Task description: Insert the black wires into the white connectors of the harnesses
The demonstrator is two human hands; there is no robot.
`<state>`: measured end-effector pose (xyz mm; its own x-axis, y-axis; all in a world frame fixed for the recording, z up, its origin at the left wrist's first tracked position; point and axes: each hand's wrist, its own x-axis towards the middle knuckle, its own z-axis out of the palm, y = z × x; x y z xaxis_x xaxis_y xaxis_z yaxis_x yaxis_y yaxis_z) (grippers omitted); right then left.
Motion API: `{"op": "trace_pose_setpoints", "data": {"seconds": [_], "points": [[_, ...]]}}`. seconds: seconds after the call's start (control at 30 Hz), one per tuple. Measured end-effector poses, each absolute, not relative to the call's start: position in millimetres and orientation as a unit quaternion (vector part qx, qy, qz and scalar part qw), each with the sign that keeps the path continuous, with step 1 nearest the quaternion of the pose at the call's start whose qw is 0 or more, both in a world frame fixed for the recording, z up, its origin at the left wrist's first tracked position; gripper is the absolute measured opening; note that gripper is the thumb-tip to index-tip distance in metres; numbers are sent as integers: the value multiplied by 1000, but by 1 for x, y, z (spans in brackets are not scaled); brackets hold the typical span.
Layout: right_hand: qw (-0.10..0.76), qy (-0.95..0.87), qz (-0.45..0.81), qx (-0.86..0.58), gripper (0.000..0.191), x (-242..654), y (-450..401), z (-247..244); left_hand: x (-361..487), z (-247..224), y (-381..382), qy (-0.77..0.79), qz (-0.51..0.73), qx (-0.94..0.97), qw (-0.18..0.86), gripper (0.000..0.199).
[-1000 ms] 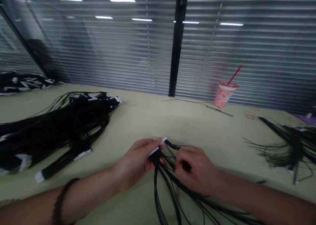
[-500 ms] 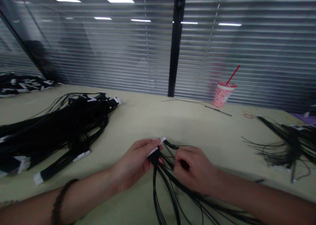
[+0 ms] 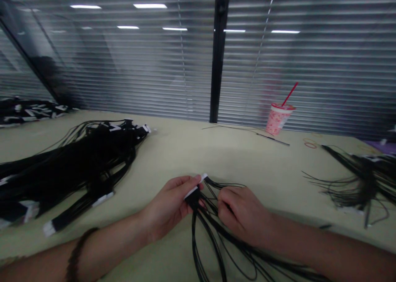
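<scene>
My left hand pinches a wiring harness by its white connector, thumb on top and fingers beneath. Black wires run from this connector down and toward the lower right. A second small white connector sticks out just past my left thumb, with thin black wires leading right from it. My right hand is curled closed on some of those thin wires, a short way right of the connector. Its fingertips are turned inward, so the exact grip is hidden.
A large heap of black harnesses lies at left, another pile behind it. Loose wires lie at right. By the blinds stand a pink cup with a straw, a thin dark tool and rubber bands.
My right hand's fingers have closed a little tighter, narrowing the gap inside the fist. My left hand keeps its hold on the connector. The view has shifted slightly.
</scene>
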<state>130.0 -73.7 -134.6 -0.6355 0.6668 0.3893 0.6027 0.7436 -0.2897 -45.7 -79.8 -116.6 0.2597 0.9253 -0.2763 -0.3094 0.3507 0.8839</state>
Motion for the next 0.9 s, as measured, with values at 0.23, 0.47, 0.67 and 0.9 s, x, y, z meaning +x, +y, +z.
{"op": "trace_pose_setpoints", "data": {"seconds": [0.23,0.47,0.67,0.9], "points": [[192,-915,22,-353,24,130,-76,-131,-47,-119,-80,424,438,370,701,19],[218,-911,-2,-351,18,128,-75,-136,-47,-121,-79,411,433,396,698,20],[197,-917,-28,-347,17,126,-74,-132,-44,-117,-81,403,416,420,699,19],[195,-915,-75,-346,19,124,-72,-136,-44,-116,-81,410,414,420,696,18]]}}
